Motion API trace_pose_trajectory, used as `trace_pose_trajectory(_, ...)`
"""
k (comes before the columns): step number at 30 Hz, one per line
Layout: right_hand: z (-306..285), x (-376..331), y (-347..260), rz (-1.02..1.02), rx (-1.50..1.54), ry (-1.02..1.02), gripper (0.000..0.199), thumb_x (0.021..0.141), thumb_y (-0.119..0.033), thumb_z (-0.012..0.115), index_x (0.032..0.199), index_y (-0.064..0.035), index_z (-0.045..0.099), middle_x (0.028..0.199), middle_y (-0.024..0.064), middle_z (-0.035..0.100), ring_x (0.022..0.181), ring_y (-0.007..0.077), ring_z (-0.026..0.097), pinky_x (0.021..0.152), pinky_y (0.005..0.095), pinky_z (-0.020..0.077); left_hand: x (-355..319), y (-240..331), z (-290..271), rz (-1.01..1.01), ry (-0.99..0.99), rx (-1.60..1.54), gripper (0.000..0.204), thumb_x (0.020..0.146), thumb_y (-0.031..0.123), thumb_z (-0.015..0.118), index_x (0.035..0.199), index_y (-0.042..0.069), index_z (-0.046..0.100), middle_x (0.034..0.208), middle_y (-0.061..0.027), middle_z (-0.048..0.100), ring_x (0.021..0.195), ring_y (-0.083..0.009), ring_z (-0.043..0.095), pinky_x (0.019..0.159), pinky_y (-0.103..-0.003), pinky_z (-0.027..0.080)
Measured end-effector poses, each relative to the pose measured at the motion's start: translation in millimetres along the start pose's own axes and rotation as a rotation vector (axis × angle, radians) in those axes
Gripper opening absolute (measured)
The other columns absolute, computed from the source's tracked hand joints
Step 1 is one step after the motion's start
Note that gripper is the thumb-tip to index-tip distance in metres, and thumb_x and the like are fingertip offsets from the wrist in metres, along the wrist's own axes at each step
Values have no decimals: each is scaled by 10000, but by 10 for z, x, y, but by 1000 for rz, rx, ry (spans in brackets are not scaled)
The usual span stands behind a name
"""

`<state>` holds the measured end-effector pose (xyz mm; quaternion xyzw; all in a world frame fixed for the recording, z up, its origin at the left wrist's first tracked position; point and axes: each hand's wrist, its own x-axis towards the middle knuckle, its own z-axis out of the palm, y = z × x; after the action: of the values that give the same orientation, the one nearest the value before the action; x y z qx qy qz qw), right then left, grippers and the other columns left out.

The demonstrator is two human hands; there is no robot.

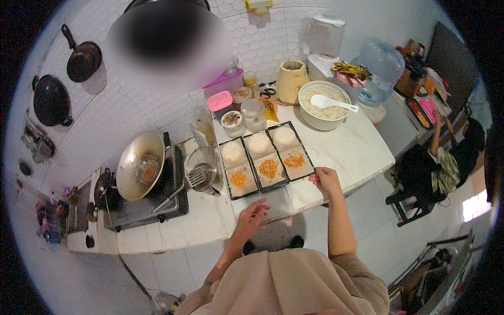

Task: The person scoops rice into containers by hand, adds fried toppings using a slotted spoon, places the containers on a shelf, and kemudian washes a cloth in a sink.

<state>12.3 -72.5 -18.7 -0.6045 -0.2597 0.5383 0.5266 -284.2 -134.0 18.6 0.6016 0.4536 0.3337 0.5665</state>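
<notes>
Three black-edged, brown-lined food trays stand side by side near the counter's front edge: a left tray [242, 187], a middle tray [272, 181] and a right tray [297, 170]. In each, a round mound of white rice [285, 136] sits at the far end and a heap of small orange pieces [294, 160] at the near end. My right hand [326, 181] has its fingers closed at the near right corner of the right tray. My left hand [253, 214] hovers in front of the left and middle trays, fingers stretched out, holding nothing.
Left, a wok [140, 167] with food sits on the gas stove [149, 207], beside a strainer and a slotted spatula [184, 185]. Behind the trays are jars [254, 114] and a rice bowl [328, 118] with a white paddle [333, 103]. Another person [446, 157] sits at right.
</notes>
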Motion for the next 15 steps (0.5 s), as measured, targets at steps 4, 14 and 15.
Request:
trace_pose_trajectory(4,-14,15,-77,28,13,-32,241,850,-149,507,944,65,565,730,92,600,586,119,575,499,208,454,-78,35,61,-49,42,-33,298,902,109,446,1190,42,490,977,-62,605,833,-113,533,718,-243,443)
trace_pose_trajectory(14,81,51,-126,65,9,-90,155,855,-122,495,847,21,555,667,46,556,491,85,457,448,193,388,119,-35,14,113,99,-11,250,907,120,441,1127,41,528,945,-57,608,862,-117,540,731,-247,448)
trace_pose_trajectory(15,104,33,-165,63,-31,-84,165,860,-137,494,854,18,548,673,49,564,514,84,493,434,192,383,125,-34,26,99,93,-27,250,907,124,442,1128,46,529,945,-56,609,863,-118,542,733,-249,449)
